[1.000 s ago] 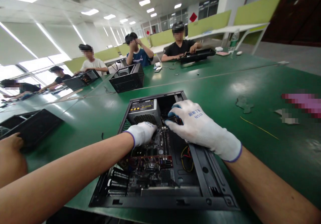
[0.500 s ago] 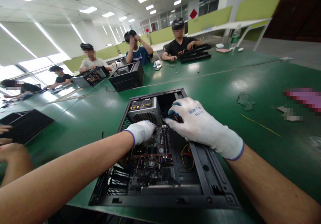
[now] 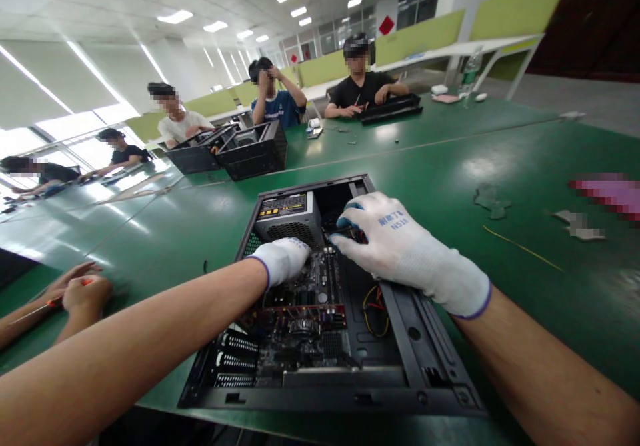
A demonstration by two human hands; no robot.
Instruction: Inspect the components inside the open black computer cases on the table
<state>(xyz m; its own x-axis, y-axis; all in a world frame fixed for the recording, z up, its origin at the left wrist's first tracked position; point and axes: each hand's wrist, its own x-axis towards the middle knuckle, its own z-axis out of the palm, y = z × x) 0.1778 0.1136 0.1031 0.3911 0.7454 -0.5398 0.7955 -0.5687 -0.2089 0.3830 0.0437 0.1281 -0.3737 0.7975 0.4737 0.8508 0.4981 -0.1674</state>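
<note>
An open black computer case (image 3: pixel 345 399) lies on its side in front of me. Inside it a power supply (image 3: pixel 286 216) with a yellow-marked label sits at the far left, beyond the motherboard (image 3: pixel 320 286). My left hand (image 3: pixel 285 259), in a white glove, reaches in beside the power supply, its fingers closed and pointing down; the fingertips are hidden. My right hand (image 3: pixel 377 236), gloved too, is curled over the case's right inner side, thumb and fingers round a dark spot I cannot make out. Red and yellow wires (image 3: pixel 374 309) hang below it.
On the green table (image 3: pixel 525 166) lie a yellow cable tie (image 3: pixel 523 247) and plastic scraps (image 3: pixel 493 201) at right. A co-worker's hands (image 3: pixel 83 293) are close at my left. Across the table, people work near other cases (image 3: pixel 255 153).
My hands and the case have hardly moved. At left, the co-worker's hands have come further into view and the black panel has shifted left. Across the table, another case has been tilted and moved right.
</note>
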